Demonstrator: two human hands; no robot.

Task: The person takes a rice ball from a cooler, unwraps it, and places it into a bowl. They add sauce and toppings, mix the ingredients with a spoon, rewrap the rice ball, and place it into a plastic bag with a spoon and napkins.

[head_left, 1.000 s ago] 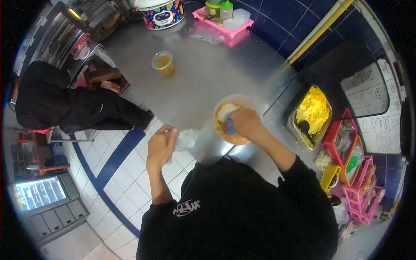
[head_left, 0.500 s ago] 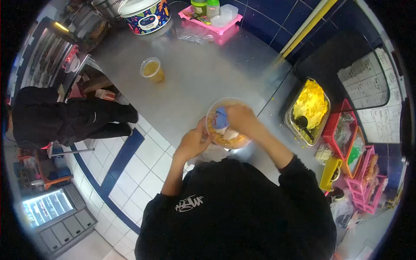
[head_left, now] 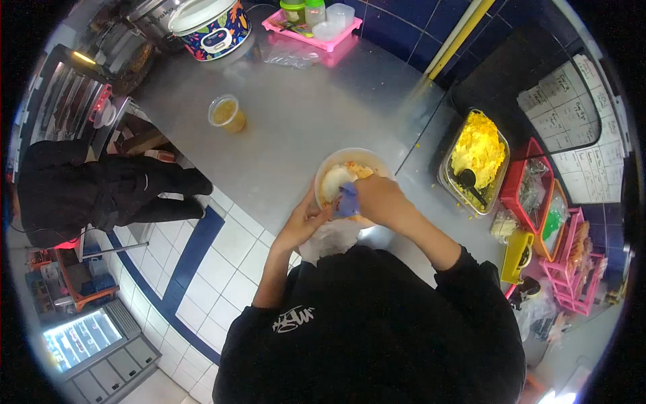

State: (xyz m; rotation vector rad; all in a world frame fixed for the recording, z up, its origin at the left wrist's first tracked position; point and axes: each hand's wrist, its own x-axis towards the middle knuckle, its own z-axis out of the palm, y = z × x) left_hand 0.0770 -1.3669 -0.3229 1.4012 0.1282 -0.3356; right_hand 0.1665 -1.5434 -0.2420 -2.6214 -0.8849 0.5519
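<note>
A round, pale bowl point(head_left: 374, 156) of orange and white food stands at the near edge of the metal counter. My left hand point(head_left: 301, 222) grips its left side, fingers at the rim. Inside the bowl, a white rounded mass point(head_left: 334, 183) shows toward the left. My right hand point(head_left: 380, 200) is closed over the bowl around a crumpled-looking blue-purple piece point(head_left: 348, 200), whose exact kind I cannot tell. Crinkled clear plastic point(head_left: 328, 241) lies just below the bowl, against my black top.
A clear cup of yellowish drink point(head_left: 229, 114) stands left on the counter point(head_left: 289, 101). At right are a container of yellow shredded food point(head_left: 478, 151) with a black spoon point(head_left: 469, 182), and red and pink baskets point(head_left: 565, 269). A patterned rice cooker point(head_left: 217, 37) sits behind. Another person point(head_left: 87, 192) stands left.
My right hand has shifted slightly down and right with the blue-purple piece, tilting it lower in the bowl. More of the white mass now shows. The view has shifted a little.
</note>
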